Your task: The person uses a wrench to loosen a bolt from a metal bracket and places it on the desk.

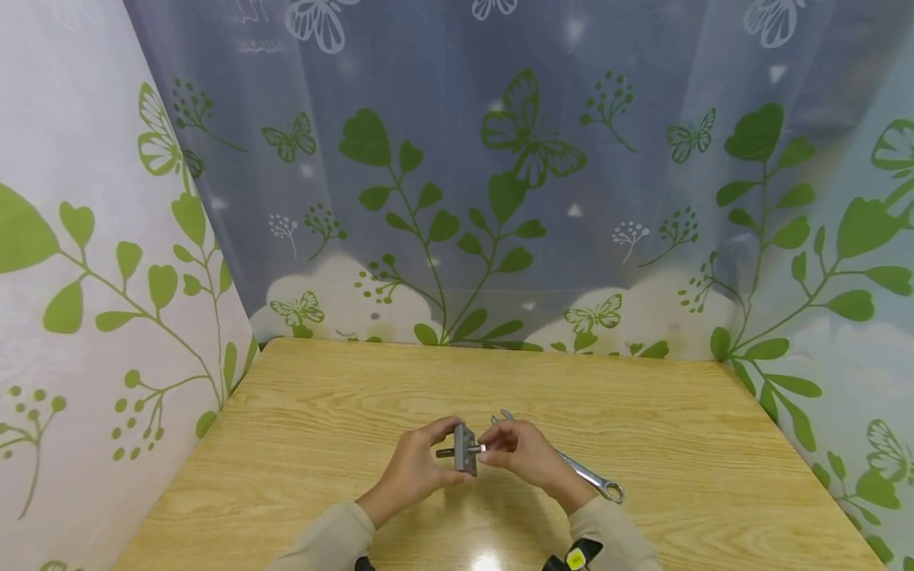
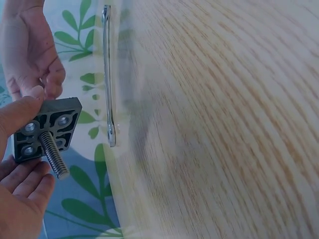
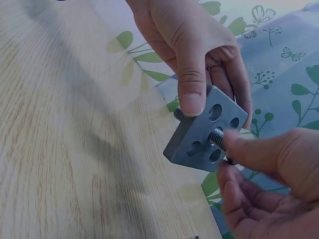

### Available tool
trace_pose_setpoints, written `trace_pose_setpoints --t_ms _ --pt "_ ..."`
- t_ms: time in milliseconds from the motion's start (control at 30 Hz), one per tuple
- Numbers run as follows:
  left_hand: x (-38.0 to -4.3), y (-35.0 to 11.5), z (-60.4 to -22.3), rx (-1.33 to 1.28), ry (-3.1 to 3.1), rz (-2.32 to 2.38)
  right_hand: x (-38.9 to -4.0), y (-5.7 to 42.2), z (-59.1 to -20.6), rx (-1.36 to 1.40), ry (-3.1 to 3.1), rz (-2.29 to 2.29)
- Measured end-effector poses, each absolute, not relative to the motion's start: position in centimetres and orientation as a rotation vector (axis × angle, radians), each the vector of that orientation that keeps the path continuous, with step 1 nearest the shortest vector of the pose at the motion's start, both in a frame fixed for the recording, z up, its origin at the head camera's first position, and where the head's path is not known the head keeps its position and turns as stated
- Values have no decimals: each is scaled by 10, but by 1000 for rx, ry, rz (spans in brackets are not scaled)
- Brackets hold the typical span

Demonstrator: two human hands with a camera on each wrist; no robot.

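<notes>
A grey square plate [image 1: 465, 460] with round holes near its corners is held upright by its edges in my left hand [image 1: 414, 466], thumb on one edge and fingers on the opposite one. Through its middle runs a threaded bolt [image 2: 55, 157], sticking out on both sides; ribs show on one face of the plate. My right hand [image 1: 527, 456] pinches the bolt's other end [image 3: 217, 137] between thumb and fingers, close to the flatter face. Those fingertips cover the tip, so I cannot tell whether a nut sits there.
A combination wrench [image 1: 589, 476] lies on the wooden table [image 1: 343, 388], partly behind my right hand and forearm. Its open end [image 1: 505, 415] shows beyond the hand. Curtains [image 1: 443, 270] printed with leaves and butterflies stand along the table's back and sides.
</notes>
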State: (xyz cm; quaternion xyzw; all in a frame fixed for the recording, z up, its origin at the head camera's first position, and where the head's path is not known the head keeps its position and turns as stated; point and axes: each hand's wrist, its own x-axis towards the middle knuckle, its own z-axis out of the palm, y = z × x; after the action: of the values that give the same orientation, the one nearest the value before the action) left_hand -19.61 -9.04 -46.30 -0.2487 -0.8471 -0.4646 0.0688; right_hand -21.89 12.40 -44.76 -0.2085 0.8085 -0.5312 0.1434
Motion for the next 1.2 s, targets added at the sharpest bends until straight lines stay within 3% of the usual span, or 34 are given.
trace_pose_setpoints --t_ms 500,1000,1200 --pt "-196 -91 -463 -722 -2560 -1409 -216 122 -448 -636 2366 -1568" --pt "-198 -89 -461 -736 -2529 -1360 -216 116 -451 -323 2215 -1613" --pt "-197 -91 -462 -746 -2549 -1368 -217 118 -446 -411 2267 -1606"
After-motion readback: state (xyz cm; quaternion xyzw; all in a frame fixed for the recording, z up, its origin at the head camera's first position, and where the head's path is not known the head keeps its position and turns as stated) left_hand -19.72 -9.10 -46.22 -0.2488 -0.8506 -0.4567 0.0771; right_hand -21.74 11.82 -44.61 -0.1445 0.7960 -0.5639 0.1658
